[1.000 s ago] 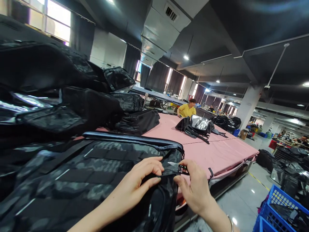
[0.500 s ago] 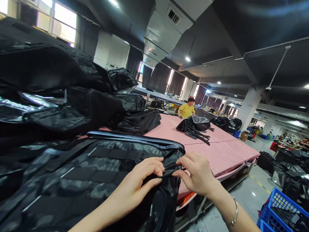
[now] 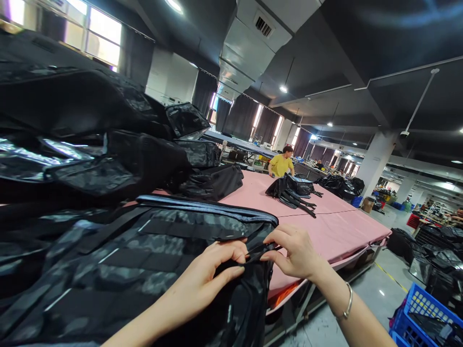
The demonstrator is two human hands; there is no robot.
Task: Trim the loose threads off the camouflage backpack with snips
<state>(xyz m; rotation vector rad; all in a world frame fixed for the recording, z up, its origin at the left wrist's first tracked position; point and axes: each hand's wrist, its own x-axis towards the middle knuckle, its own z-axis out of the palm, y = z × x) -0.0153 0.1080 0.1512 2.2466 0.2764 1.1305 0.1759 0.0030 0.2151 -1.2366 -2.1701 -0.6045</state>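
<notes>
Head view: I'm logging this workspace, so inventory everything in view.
Camouflage bag: one, black-grey, foreground
Strip: one, black, between hands
Piled bags: several, mostly black, left
Nearest table: one, pink, centre
Table bags: several, black, far part
Person: one, yellow top, beyond table
Crate: at least one, blue, lower right
Floor bags: several, mostly black, right
Columns: several, white, right
Duct: one, silver, overhead
Windows: several, bright, back
Curtains: several, dark, back
Lamps: several, white, ceiling
Distant goods: count unclear, mixed colours, background
Bracelet: one, silver, right wrist
Left hand: one, bare, at strip
Right hand: one, bare, at strip
</notes>
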